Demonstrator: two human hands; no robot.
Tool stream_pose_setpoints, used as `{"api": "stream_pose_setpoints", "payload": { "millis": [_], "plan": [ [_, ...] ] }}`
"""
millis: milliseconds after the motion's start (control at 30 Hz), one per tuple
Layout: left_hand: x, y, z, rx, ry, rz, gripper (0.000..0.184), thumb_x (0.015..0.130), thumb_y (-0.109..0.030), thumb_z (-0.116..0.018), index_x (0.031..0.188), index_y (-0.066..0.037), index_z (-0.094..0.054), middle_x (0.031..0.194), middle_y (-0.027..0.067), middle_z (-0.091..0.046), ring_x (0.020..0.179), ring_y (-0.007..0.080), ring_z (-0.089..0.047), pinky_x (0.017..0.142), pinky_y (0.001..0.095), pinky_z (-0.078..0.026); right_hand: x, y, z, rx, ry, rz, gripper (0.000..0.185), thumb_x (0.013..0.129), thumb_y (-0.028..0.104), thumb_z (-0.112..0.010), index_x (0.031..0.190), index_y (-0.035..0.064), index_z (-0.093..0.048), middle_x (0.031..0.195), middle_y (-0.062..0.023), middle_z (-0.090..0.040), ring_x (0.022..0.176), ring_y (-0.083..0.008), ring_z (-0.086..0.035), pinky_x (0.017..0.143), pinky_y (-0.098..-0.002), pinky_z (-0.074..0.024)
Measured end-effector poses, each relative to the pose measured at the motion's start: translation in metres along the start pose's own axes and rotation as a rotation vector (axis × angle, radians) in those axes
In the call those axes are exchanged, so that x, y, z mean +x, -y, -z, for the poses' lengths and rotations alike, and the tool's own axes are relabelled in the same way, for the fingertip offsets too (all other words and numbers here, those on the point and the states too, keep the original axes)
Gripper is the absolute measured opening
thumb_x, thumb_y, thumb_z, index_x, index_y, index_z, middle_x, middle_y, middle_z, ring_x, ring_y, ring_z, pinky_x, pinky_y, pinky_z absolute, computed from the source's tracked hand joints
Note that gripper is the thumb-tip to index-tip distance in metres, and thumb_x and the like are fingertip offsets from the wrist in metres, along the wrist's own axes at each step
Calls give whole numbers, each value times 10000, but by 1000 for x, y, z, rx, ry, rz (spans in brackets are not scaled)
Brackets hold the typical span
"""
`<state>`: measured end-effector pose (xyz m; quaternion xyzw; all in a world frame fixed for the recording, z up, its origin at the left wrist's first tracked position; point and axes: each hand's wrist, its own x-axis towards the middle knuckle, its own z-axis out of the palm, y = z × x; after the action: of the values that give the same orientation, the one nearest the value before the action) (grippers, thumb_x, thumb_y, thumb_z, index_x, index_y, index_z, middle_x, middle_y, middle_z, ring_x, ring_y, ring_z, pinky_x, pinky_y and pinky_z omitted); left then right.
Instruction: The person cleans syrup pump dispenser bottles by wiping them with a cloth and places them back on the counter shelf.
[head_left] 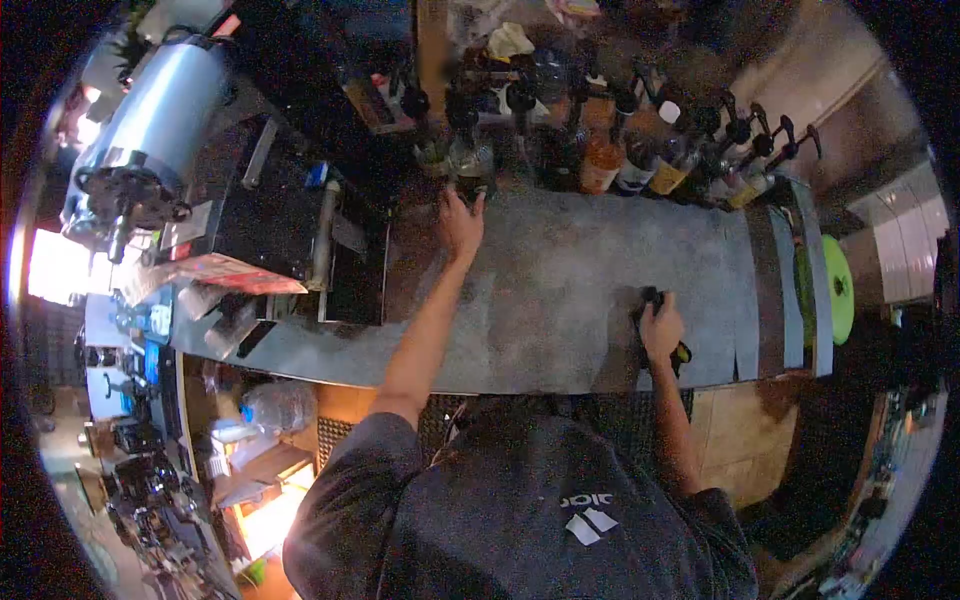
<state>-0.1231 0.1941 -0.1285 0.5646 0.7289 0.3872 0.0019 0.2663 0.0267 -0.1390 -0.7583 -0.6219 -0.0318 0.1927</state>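
Note:
At the back of the counter, my left hand (462, 228) reaches out with thumb and fingers around the base of a clear pump bottle (470, 160), which stands in a row of bottles. The pump bottle's contents are too dark to make out. Nearer my body on the right, my right hand (663, 328) is closed around a dark object (653, 297) with a yellow-green part (683, 353) showing below the fingers. Its kind is hard to tell in the blur and shadow. Both hands are over the grey counter (560, 270).
Several syrup bottles with black pumps, among them an orange one (602, 165), line the back edge. A black machine (270, 220) and a silver cylindrical dispenser (160, 110) stand left. A green round object (838, 290) is beyond the right end. A large clear bottle (280, 407) sits below the counter.

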Motion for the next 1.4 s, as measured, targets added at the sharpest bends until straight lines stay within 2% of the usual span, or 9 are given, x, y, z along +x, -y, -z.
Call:
{"api": "stream_pose_setpoints", "payload": {
  "millis": [100, 433, 633, 700, 933, 1133, 1200, 1333, 1400],
  "plan": [
    [5, -12, 9, -86, 177, 44, 661, 882, -452, -535, 1288, 47, -388, 1114, 241, -544, 992, 388, -550, 785, 448, -473, -3, 16, 2, -31, 67, -146, 527, 802, 282, -608, 1232, 15, -460, 833, -211, -629, 701, -377, -608, 581, -475, -475],
    [20, -14, -20, -6, 173, 40, 581, 914, -388, -504, 1331, -7, -368, 1283, 288, -424, 1146, 417, -467, 857, 461, -457, -1, 21, -8, -54, -67, -116, 402, 847, 296, -562, 1127, 16, -496, 694, -200, -591, 601, -387, -565, 524, -481, -439],
    [23, -15, -19, -79, 100, 12, 647, 873, -486, -510, 1293, -4, -410, 1213, 271, -501, 1062, 431, -513, 865, 468, -438, -2, 19, -11, -76, -142, -33, 379, 834, 266, -582, 1115, 28, -491, 679, -197, -585, 564, -388, -557, 477, -478, -426],
    [20, -13, -19, -27, 135, 2, 543, 905, -370, -523, 1295, -8, -414, 1194, 266, -495, 1039, 412, -526, 819, 454, -466, -3, 21, -7, -61, -151, -19, 378, 831, 260, -588, 1113, 28, -492, 679, -197, -586, 573, -389, -561, 485, -481, -429],
    [20, -17, -26, 42, 67, 47, 543, 903, -346, -532, 1312, -16, -396, 1126, 249, -538, 955, 398, -561, 766, 454, -474, -1, 22, -8, -140, 5, -168, 430, 836, 293, -574, 1164, 27, -490, 744, -210, -614, 633, -387, -589, 538, -486, -452],
    [7, -11, -9, -221, -12, -76, 381, 883, -265, -567, 1162, -21, -479, 1064, 221, -549, 908, 380, -574, 726, 451, -472, -1, 21, -9, -120, -10, -155, 479, 853, 340, -552, 1212, 31, -485, 747, -210, -616, 635, -386, -588, 549, -474, -462],
    [3, -27, 18, -317, -62, 56, 335, 875, -247, -576, 1106, -28, -471, 1069, 212, -522, 956, 366, -553, 719, 433, -461, -3, 23, -5, -116, 33, -200, 485, 852, 349, -550, 1212, 29, -488, 753, -212, -617, 641, -388, -588, 554, -475, -463],
    [44, -34, 54, -330, -196, 26, 433, 849, -267, -611, 1154, -19, -428, 1107, 207, -481, 1036, 357, -507, 751, 449, -431, -6, 25, -2, -68, 57, -203, 473, 838, 340, -560, 1181, 21, -492, 801, -211, -620, 680, -391, -598, 579, -480, -467],
    [77, -37, 66, -188, -271, 3, 661, 809, -343, -654, 1278, 4, -344, 1260, 227, -404, 1163, 379, -423, 883, 467, -393, -4, 29, 3, -81, -12, -154, 458, 828, 335, -566, 1153, 20, -494, 828, -208, -627, 710, -387, -607, 599, -481, -470]
  ]
}}
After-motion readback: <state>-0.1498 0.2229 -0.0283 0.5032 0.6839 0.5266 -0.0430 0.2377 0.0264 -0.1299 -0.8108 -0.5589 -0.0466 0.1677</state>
